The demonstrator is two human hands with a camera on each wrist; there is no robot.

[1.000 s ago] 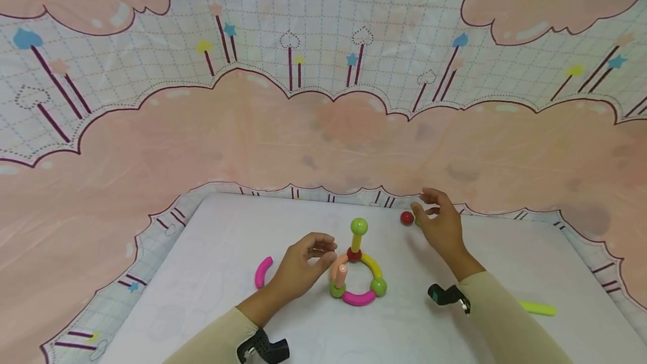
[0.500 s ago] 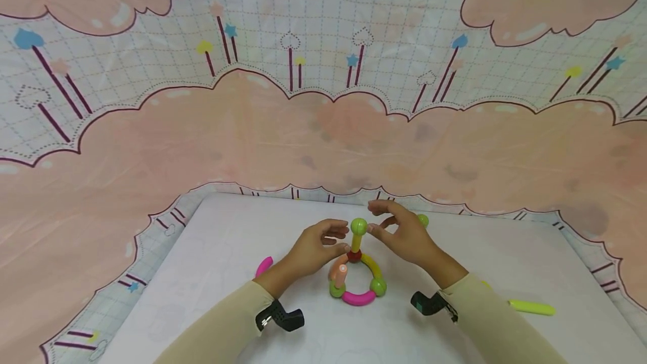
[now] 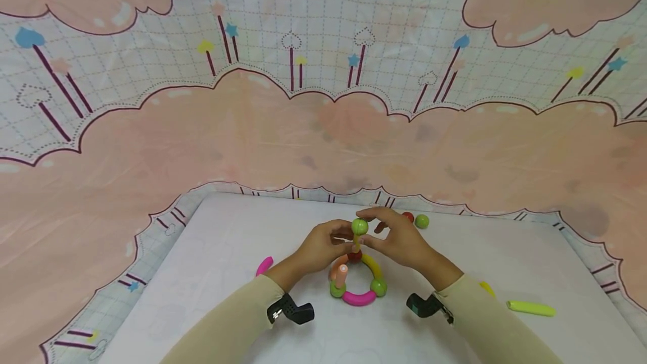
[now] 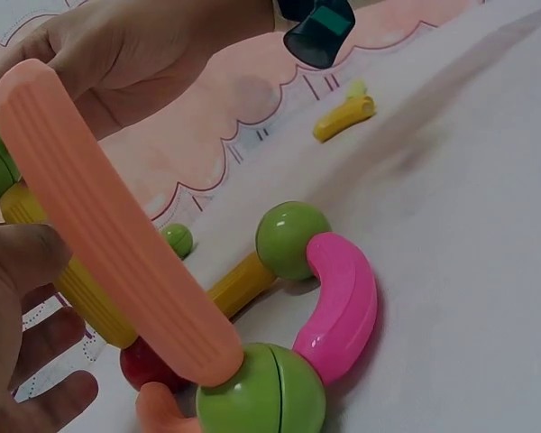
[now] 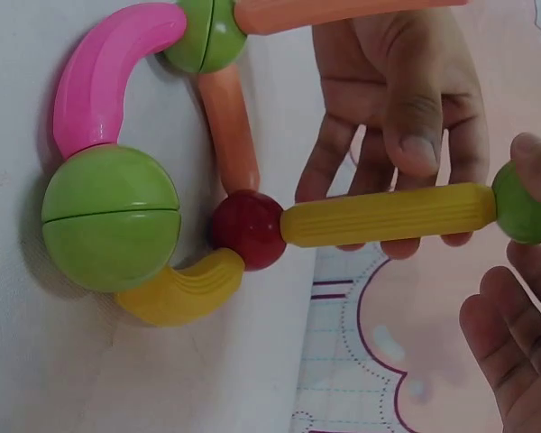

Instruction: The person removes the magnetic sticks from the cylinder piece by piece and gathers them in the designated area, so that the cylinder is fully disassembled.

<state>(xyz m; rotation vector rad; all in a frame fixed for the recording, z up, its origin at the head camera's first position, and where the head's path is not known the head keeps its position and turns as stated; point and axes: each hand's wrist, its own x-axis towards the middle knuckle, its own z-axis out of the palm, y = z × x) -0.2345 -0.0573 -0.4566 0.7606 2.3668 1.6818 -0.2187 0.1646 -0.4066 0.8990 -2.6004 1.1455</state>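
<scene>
Near the middle of the tabletop [image 3: 298,209], a yellow rod [image 5: 388,216] rises upright from a red ball [image 5: 248,230] of the ring [image 3: 359,299]; a green ball [image 3: 360,227] caps it; the left hand [image 3: 320,246] has thumb and fingers about the rod; the right hand [image 3: 401,240] curves around the cap; whether either grips, I cannot tell; an orange rod [image 3: 341,276] rises from the ring's near-left ball [image 3: 337,290].

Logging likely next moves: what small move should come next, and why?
Probably close the left hand round the upright yellow rod, steadying it: in the right wrist view, its fingers pass behind the rod while the thumb seems to stop short, and the right hand is at the green ball on top.
</scene>
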